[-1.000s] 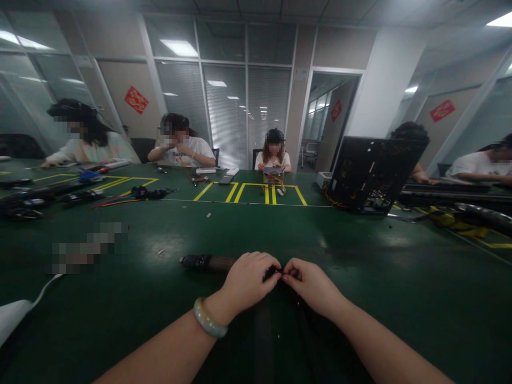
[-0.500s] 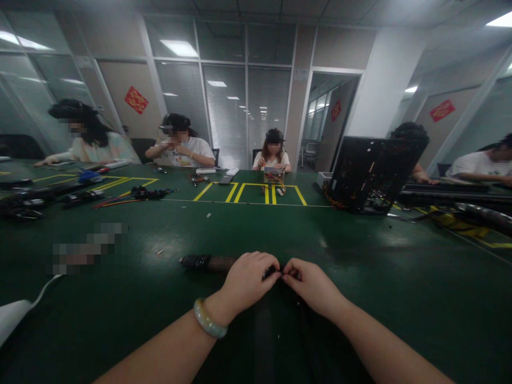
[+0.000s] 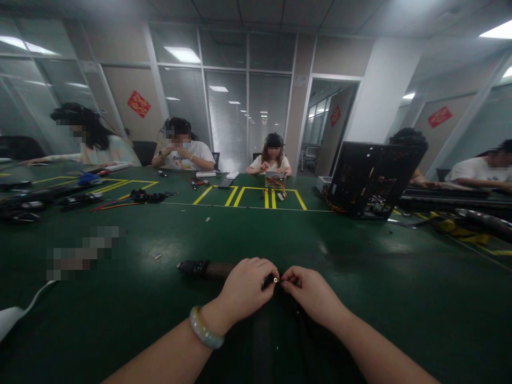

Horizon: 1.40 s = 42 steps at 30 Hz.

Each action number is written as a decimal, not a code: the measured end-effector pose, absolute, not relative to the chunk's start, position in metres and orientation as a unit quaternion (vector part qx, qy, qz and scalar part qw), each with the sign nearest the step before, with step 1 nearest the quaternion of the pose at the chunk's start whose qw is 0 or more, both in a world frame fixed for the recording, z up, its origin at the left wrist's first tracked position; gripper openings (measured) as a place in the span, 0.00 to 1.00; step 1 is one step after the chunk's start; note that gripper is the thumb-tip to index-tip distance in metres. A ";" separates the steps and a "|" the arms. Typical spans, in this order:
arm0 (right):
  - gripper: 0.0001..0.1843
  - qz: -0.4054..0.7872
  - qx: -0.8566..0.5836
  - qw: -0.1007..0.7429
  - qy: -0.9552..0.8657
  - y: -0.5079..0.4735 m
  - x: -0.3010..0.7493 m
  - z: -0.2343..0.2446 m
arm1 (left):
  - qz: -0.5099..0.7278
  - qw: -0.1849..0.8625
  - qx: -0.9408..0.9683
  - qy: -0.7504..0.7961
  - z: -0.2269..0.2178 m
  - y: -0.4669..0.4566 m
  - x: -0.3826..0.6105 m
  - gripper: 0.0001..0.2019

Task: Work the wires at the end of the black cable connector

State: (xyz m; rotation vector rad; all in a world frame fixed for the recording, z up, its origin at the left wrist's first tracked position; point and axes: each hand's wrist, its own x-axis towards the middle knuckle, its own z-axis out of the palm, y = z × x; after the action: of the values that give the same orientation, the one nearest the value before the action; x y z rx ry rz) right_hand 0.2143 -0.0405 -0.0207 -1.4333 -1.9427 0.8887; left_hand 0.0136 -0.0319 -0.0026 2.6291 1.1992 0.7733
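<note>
The brass-ended piece [image 3: 276, 280] sits grasped in your left hand [image 3: 251, 285]; the grip of your right hand [image 3: 310, 288], at three o'clock, is unclear. A cylindrical tool [image 3: 214, 270] lies toward nine. Past one, a black case [image 3: 368, 181] half-hides a co-worker [image 3: 407, 137]. Glass partitions [image 3: 228, 112] back the green tabletop [image 3: 256, 229].

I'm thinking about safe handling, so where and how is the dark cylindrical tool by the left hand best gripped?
Probably by its brown barrel, from above and the far side, thumb and fingers across it: the cylindrical tool runs left to right, and that stretch looks round and bare. The left hand hides its right portion, so I'd avoid that, and the narrow metal tip pointing left.
</note>
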 end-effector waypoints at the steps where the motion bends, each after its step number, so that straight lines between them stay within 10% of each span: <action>1: 0.06 0.331 -0.536 0.281 -0.724 -0.040 0.214 -0.021 | 0.259 0.074 0.876 0.400 -0.003 -0.032 0.014 0.08; 42: 0.06 0.288 -0.515 0.268 -0.762 -0.041 0.215 -0.015 | 0.254 0.039 0.881 0.397 -0.003 -0.039 0.017 0.07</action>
State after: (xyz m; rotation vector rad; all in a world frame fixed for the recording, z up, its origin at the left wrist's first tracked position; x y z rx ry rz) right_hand 0.2147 -0.0414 -0.0153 -1.3892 -2.0540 0.7761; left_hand 0.0167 -0.0393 -0.0028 2.7006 1.2174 0.7790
